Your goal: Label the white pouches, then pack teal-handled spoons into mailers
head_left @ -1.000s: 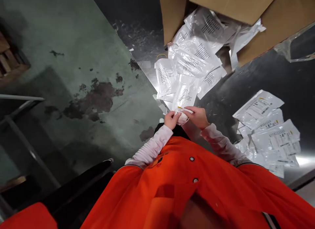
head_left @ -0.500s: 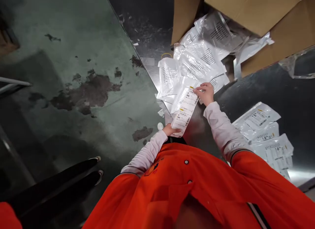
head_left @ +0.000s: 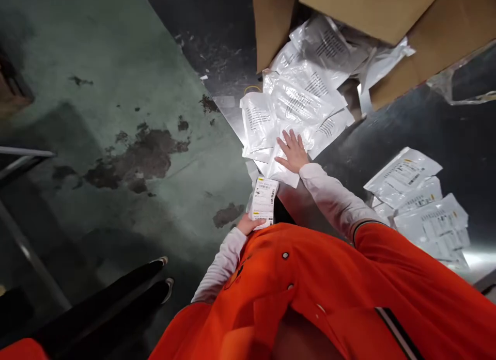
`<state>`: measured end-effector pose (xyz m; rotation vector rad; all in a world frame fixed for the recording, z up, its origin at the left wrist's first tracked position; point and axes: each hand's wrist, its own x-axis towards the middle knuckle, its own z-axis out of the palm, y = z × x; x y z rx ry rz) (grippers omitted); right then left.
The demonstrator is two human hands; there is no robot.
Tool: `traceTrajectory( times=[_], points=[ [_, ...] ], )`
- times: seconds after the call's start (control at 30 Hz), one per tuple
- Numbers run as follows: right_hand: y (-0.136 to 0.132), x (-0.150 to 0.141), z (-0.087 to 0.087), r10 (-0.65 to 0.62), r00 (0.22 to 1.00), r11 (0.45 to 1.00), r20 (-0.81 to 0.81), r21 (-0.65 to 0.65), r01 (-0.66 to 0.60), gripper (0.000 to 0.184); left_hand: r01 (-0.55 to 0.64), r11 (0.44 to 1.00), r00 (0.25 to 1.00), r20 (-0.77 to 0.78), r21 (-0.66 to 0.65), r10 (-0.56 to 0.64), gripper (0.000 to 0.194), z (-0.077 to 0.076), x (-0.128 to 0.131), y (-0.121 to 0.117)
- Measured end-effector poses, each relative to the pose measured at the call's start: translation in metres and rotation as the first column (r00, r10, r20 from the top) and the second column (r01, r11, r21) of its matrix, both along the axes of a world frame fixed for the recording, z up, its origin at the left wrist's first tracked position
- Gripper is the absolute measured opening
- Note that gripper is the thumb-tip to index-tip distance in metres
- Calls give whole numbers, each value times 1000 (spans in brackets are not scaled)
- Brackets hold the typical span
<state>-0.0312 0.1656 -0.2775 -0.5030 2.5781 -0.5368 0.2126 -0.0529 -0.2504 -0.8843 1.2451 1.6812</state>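
And the right hand (head_left: 292,152) has swapped a pinch on the far end of the label strip (head_left: 264,197) for a flat spread on a white packet (head_left: 285,175), while the left hand (head_left: 250,224) has drawn that strip back towards the body! Right-hand fingers wide apart now, pressing on the packet, gripping nothing; whatever sits beneath the palm is hidden. Left hand clamped on the strip's near end, thumb across the top. Here's the key relation: the packet lies at the left edge of the surface (head_left: 341,166), long axis slanting from the heap (head_left: 298,104) back towards the body; the strip points away from the left hand, its far end just beside the packet's near end in this view, though the height between them I cannot tell. The right hand is the nearer one, already on the packet. Now the count: one strip, at least two printed labels showing; one packet under the palm; at least five more in the heap; one carton (head_left: 368,11) behind; at least three labelled packets (head_left: 434,220) towards the surface's right end.
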Motion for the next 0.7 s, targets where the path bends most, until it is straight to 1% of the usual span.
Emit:
traceTrajectory(
  times=[0.03,0.07,0.1,0.13,0.17,0.2,0.23,0.27,0.33,0.37,0.4,0.43,0.5,0.57,0.6,0.63,0.67,0.7],
  points=[
    [4,9,5,-161,987,987,-26,25,162,66,0,1000,1000,10,-14,0,65,4,-3,-8],
    [7,18,10,-342,939,937,-36,58,344,63,-4,1000,1000,22,-30,5,67,8,-6,-16],
    [8,29,14,-518,856,851,-13,91,516,57,-14,999,999,33,-50,16,69,12,-9,-24],
    [6,38,18,-659,751,749,41,122,651,50,-23,997,999,39,-68,25,71,16,-13,-32],
    [2,46,20,-750,651,661,119,146,736,40,-29,996,999,34,-82,31,73,19,-16,-39],
    [-4,52,22,-796,572,602,200,153,784,29,-28,995,999,17,-91,29,75,23,-20,-46],
    [-11,55,23,-814,518,563,261,137,815,20,-15,995,1000,-14,-97,14,75,26,-23,-52],
    [-18,55,24,-825,487,532,287,104,840,14,6,994,999,-53,-108,-12,74,29,-27,-59],
    [-20,52,30,-850,455,477,265,21,878,12,69,989,986,-141,-131,-88,69,32,-37,-70],
    [-13,51,37,-865,439,447,243,-27,894,12,93,985,975,-187,-146,-120,66,33,-43,-75],
    [0,52,46,-882,418,412,218,-72,908,10,110,981,962,-231,-158,-145,64,34,-49,-79],
    [19,55,59,-901,391,376,189,-110,920,10,118,979,949,-273,-165,-160,61,34,-54,-82],
    [70,63,91,-940,318,298,119,-162,941,13,126,979,929,-328,-160,-173,58,35,-65,-82],
    [125,72,124,-969,243,233,43,-171,957,20,132,979,926,-334,-152,-177,58,37,-77,-72],
    [147,74,138,-976,216,213,-1,-172,962,25,139,981,928,-327,-137,-177,59,38,-83,-64],
    [161,74,148,-976,218,219,-23,-168,961,31,143,983,930,-323,-116,-174,59,39,-89,-54],
    [167,73,153,-966,260,256,8,-148,955,37,141,986,931,-326,-93,-164,59,40,-95,-42],
    [163,70,154,-941,327,317,81,-119,941,44,139,988,929,-337,-64,-152,59,42,-101,-29]
  ],
)
